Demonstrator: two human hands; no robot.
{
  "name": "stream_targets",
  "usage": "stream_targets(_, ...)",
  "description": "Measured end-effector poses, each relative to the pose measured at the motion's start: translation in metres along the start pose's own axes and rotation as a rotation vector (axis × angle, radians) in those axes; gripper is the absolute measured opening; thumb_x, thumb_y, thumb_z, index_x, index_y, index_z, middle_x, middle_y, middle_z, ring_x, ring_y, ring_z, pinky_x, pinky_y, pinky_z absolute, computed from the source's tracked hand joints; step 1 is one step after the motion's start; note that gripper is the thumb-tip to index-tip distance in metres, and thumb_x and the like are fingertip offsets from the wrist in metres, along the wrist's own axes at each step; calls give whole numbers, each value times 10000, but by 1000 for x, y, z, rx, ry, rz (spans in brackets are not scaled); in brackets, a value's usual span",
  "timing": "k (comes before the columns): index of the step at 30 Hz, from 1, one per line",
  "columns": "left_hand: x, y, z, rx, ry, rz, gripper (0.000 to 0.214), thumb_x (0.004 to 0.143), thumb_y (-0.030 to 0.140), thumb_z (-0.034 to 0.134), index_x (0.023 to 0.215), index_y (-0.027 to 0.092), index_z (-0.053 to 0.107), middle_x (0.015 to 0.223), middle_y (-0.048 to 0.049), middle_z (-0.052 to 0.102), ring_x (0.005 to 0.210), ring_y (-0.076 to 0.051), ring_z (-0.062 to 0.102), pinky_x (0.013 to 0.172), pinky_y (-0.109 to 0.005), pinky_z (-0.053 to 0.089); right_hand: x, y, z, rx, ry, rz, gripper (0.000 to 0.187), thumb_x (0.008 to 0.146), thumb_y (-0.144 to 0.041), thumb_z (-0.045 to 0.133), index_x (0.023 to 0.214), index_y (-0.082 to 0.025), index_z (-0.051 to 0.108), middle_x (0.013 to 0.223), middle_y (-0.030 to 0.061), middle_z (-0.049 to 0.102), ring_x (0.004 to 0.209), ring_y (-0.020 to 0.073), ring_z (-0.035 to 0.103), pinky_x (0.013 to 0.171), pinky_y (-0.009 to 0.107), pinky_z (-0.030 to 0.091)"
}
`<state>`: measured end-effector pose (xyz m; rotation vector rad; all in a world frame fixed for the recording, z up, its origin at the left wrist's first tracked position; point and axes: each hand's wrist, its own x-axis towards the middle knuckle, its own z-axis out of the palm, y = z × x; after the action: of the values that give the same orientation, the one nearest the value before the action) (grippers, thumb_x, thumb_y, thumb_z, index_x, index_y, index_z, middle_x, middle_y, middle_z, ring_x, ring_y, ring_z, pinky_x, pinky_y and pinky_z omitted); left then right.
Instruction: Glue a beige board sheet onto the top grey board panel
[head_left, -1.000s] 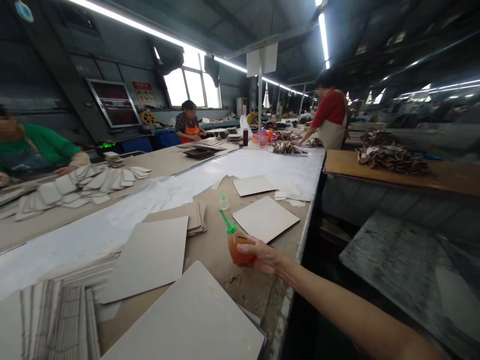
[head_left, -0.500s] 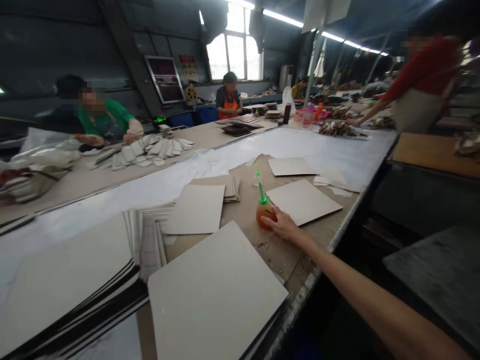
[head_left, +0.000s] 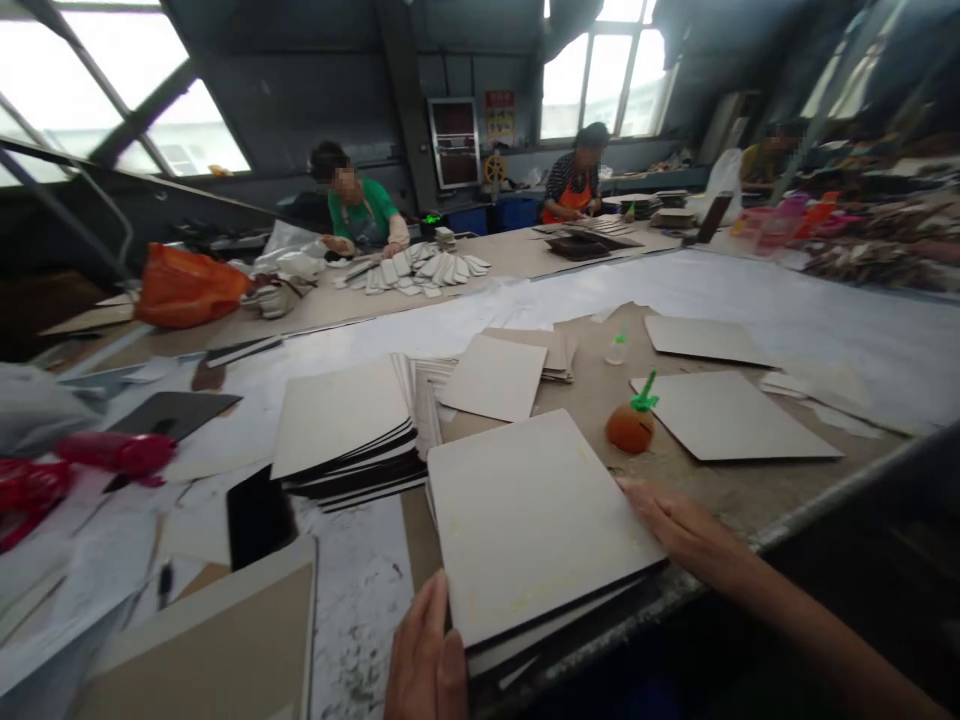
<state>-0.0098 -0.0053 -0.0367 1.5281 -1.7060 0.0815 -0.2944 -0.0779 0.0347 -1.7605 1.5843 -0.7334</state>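
Note:
A stack of pale grey cardboard sheets (head_left: 540, 520) with rounded corners lies in front of me at the table edge. Its top sheet has yellowish glue smears. My left hand (head_left: 427, 655) is closed against the near left side of the stack, fingers along the edge. On the opposite side, my right hand (head_left: 686, 530) presses its fingertips to the right edge; its thumb is hidden. Just beyond the right hand stands a squeeze bottle of orange-brown liquid (head_left: 630, 428) with a green nozzle, touched by neither hand.
Another fanned stack of boards (head_left: 345, 420) lies to the left, with a single board (head_left: 499, 375) behind. More boards (head_left: 739, 415) lie right of the bottle. A smaller clear bottle (head_left: 616, 350) stands farther back. Co-workers (head_left: 364, 210) sit across the table. A pink tool (head_left: 120, 455) lies far left.
My right hand has let go of the orange squeeze bottle and moved to the stack's right edge. My left hand has come into view at the left edge. The view has turned left.

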Motion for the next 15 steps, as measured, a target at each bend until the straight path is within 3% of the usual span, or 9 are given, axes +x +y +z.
stream_targets(4, 5, 21, -6, -196, -66, -356, 365, 916, 222, 337, 1228, 222, 527, 1261, -27, 563, 1186, -177, 492, 1045, -366, 391, 1, 1, 3, -13, 58, 69, 536, 880, -550, 333, 1155, -175, 600, 1258, 109, 565, 1232, 276, 442, 1091, 402, 270)
stream_targets(8, 17, 34, -17, -476, -189, -712, 460, 898, 449, 323, 1189, 186, 564, 1313, -47, 518, 1275, -217, 394, 1115, -392, 266, -3, -15, -2, -46, 37, 66, 609, 886, -551, 292, 1248, -127, 538, 1308, 121, 524, 1254, 282, 415, 1085, 399, 281)
stream_targets(12, 30, 39, -28, -617, -203, -853, 529, 843, 558, 371, 1110, 168, 609, 1306, -65, 523, 1280, -241, 384, 1124, -401, 245, -2, -36, -7, 96, 72, 127, 617, 856, -573, 351, 1241, -136, 556, 1225, 110, 595, 1154, 317, 513, 1025, 441, 363)
stream_targets(15, 34, 35, -30, -720, -218, -936, 490, 807, 583, 431, 1034, 206, 646, 1271, -48, 551, 1269, -245, 394, 1127, -407, 231, -2, -45, -10, 448, 52, 269, 554, 842, -508, 466, 1267, -159, 533, 1110, 99, 664, 1020, 278, 607, 944, 408, 454)
